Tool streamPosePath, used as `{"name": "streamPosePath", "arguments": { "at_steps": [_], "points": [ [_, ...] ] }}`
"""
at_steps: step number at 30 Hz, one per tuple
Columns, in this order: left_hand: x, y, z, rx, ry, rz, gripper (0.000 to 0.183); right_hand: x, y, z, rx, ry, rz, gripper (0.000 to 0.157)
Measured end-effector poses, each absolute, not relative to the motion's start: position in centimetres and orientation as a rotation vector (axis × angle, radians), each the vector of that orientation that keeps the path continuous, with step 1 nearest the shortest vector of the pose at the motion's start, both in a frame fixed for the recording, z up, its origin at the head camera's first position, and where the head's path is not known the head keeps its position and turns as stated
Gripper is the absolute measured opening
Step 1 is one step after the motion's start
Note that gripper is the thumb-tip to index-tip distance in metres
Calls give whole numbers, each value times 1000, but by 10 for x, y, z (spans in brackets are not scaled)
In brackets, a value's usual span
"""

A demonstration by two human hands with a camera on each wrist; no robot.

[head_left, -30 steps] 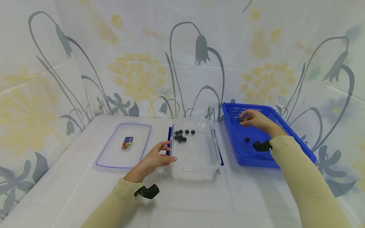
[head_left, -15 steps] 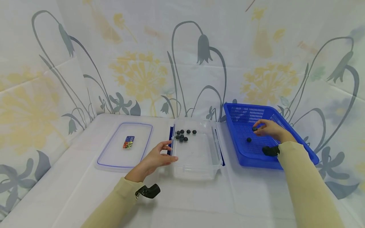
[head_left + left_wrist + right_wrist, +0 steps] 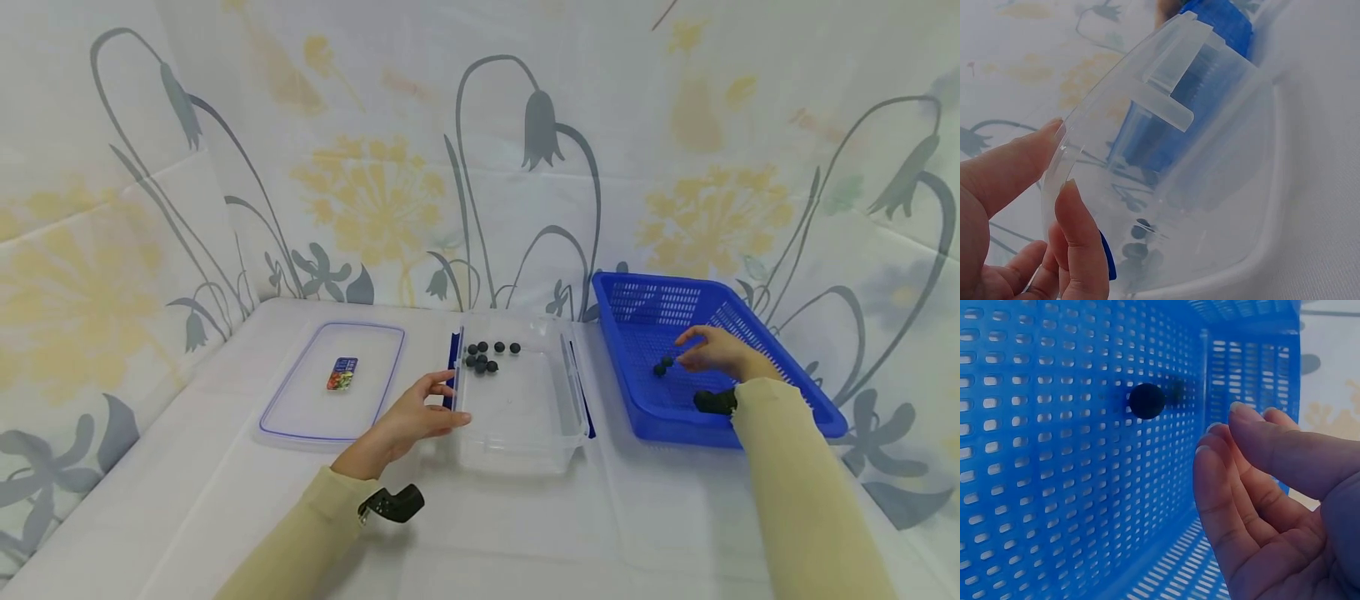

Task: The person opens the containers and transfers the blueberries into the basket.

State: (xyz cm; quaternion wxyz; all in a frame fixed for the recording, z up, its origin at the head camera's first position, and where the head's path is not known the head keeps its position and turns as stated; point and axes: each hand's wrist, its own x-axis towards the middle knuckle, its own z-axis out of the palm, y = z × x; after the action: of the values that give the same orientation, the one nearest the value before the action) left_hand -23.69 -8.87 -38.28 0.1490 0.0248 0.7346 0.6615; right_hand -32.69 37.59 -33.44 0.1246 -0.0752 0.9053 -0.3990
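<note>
My left hand (image 3: 416,414) grips the left rim of a clear plastic box (image 3: 517,408), thumb and fingertips pinching the edge in the left wrist view. Several dark round balls, like blueberries (image 3: 481,367), lie grouped in the box's far left part. Over the blue basket (image 3: 633,417), my right hand (image 3: 720,352) hangs with fingers loosely bent and nothing between them. Two more of the dark balls (image 3: 660,369) lie together on the basket floor, just left of its fingertips. The right wrist view shows a dark ball (image 3: 1147,401) clear of the fingers.
A clear lid (image 3: 300,412) with a blue rim line and a colourful sticker (image 3: 342,373) lies left of the box. Blue side latches (image 3: 453,350) hang along the box. Behind the white-covered table (image 3: 517,533) rises a flower-printed cloth (image 3: 405,92).
My right hand has moved right and toward me inside the basket and let go of a dark ball, which now lies beside the other one. My left hand stays on the box rim.
</note>
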Motion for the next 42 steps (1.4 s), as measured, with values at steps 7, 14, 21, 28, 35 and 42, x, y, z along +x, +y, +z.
{"name": "streamPosePath", "arguments": {
  "at_steps": [7, 14, 21, 28, 35, 42],
  "points": [
    [-237, -88, -382, 61, 2114, 1895, 78, -324, 376, -327, -220, 2681, -1090, 32],
    [-236, -88, -382, 61, 2115, 1901, 77, -326, 367, -314, -266, 2715, -1099, 32],
    [-237, -87, -383, 63, 2116, 1901, 77, -331, 347, -301, -313, 2717, -1149, 32],
    [-237, -88, -383, 68, 2123, 1900, 78, -336, 319, -290, -404, 2743, -1124, 30],
    [-237, -87, -382, 71, 2123, 1902, 77, -338, 290, -283, -480, 2716, -1118, 29],
    [-236, -87, -381, 58, 2123, 1901, 77, -344, 263, -279, -540, 2662, -1172, 27]
  ]
}}
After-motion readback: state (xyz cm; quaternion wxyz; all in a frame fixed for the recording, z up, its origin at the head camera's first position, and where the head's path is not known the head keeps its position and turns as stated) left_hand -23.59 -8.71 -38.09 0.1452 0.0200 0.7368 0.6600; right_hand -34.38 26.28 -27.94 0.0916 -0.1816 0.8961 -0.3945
